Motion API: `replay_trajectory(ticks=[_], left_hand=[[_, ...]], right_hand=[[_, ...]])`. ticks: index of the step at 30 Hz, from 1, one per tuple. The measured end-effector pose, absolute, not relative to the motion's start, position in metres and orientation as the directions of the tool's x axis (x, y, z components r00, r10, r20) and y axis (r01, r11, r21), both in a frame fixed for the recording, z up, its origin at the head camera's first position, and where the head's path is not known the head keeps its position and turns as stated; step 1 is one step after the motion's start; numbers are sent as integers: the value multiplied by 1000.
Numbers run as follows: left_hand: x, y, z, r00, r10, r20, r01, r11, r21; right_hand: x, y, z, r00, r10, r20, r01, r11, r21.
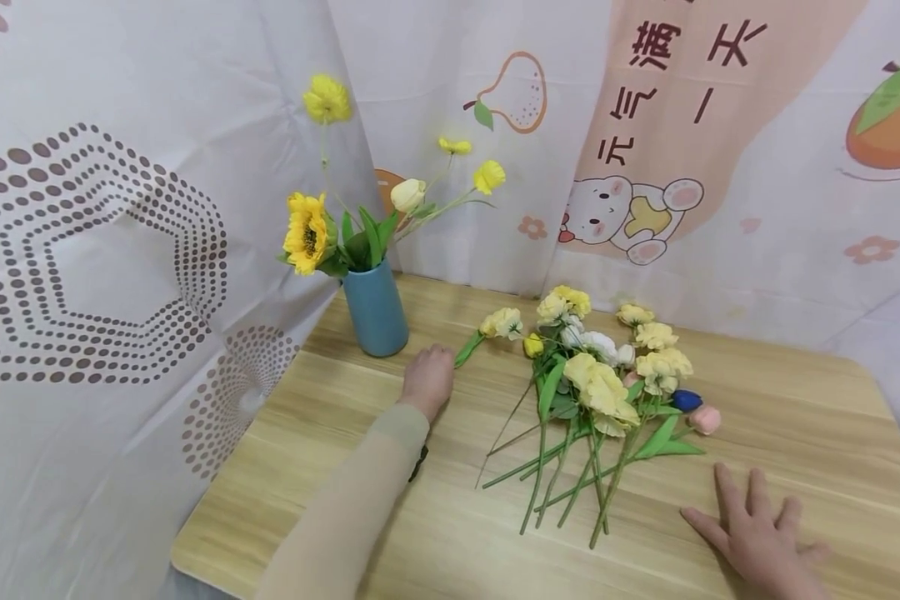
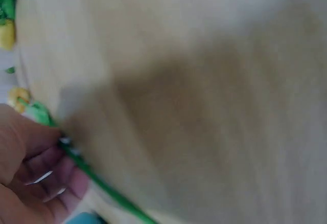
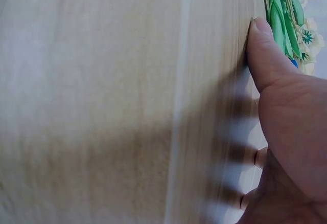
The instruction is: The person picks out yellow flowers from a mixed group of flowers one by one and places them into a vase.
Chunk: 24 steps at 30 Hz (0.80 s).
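My left hand [image 1: 427, 379] pinches the green stem [image 2: 104, 183] of a pale yellow artificial flower [image 1: 502, 322] just above the table. The bloom points right, away from the hand, with a green leaf near it. Close behind that hand stands a blue vase [image 1: 376, 312] holding a sunflower [image 1: 307, 235], a cream tulip [image 1: 408, 195] and several thin-stemmed yellow flowers [image 1: 327, 98]. On the right, my right hand [image 1: 761, 533] rests on the table with its fingers spread, holding nothing. The right wrist view shows its thumb [image 3: 271, 55] straight.
Between the hands lies a loose pile of artificial flowers [image 1: 600, 387], stems toward the front. A blue bud [image 1: 687, 401] and a pink bud [image 1: 706, 420] stick out on its right. The wooden table [image 1: 330, 392] meets a printed curtain [image 1: 450, 242] at the back.
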State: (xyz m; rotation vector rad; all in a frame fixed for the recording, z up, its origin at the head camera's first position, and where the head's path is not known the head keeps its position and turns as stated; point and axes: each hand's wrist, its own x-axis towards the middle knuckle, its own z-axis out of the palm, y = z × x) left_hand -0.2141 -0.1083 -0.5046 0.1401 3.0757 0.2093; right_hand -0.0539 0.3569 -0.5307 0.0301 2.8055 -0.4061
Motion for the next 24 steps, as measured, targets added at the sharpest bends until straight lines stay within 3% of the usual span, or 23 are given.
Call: replay_trajectory(ticks=[8,13,19,24], left_hand=[[-212,-131,-494,-984,82,-156,60,989,137],[-204,-149,-492,-982,111,-156,95,990,104],[-198,-162,-488,-977,215,16,214,976,-28],[-191,-168,-482,-926,325,191,316,946,-79]], right_hand=[[-49,358,-534,-969,-10,-246,57,963,-265],[-46,358,-539,-977,7,-213,60,968,-243],[-45,355,-543,-983,43,-178,85,968,-237],[-47,353,-543,-986,44,-160,80,971,-225]])
